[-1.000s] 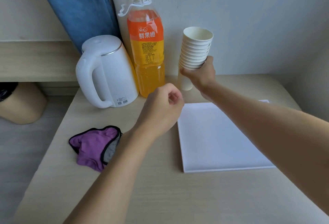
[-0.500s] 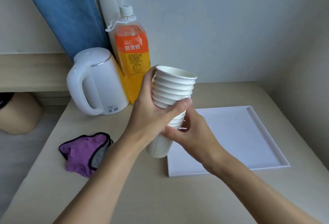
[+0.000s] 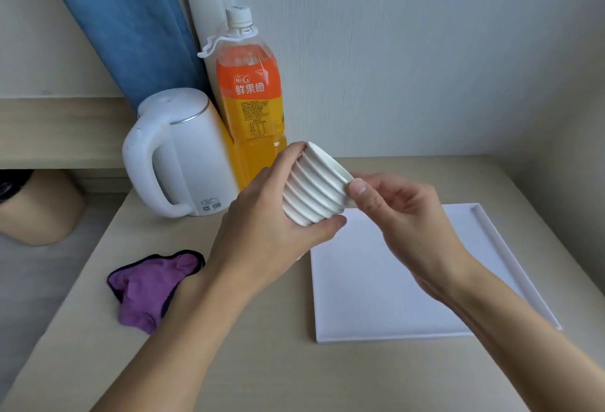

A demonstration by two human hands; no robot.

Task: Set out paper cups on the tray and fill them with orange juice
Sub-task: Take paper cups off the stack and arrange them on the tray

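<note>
Head view: the left hand (image 3: 262,235) grips a stack of paper cups (image 3: 311,189) in the air above the table (image 3: 229,362). Its fingers curl round the far side and its thumb lies across the near side, low on the stack. The stack tilts, with its open mouth toward 2 o'clock. The lower part of the stack is hidden inside the palm.

The right hand (image 3: 402,215) comes in from 4 o'clock and pinches the rim of the top cup. The thumb presses on the outside of the rim, and the other fingers are loosely curled behind it.

The white tray (image 3: 376,297) lies flat on the table at 4 o'clock from the stack, its surface bare white with a raised rim along the right edge. The stack hangs just over the tray's far left corner.

The orange juice bottle (image 3: 250,100) stands upright at 11 o'clock from the stack, against the wall, with its white cap on. A white kettle (image 3: 183,156) stands just beside the bottle at its 8 o'clock, handle toward the left. A purple cloth (image 3: 150,287) lies crumpled on the table at 8 o'clock from the stack, beside the left forearm. A blue curtain (image 3: 124,25) hangs at 10 o'clock behind the kettle.
</note>
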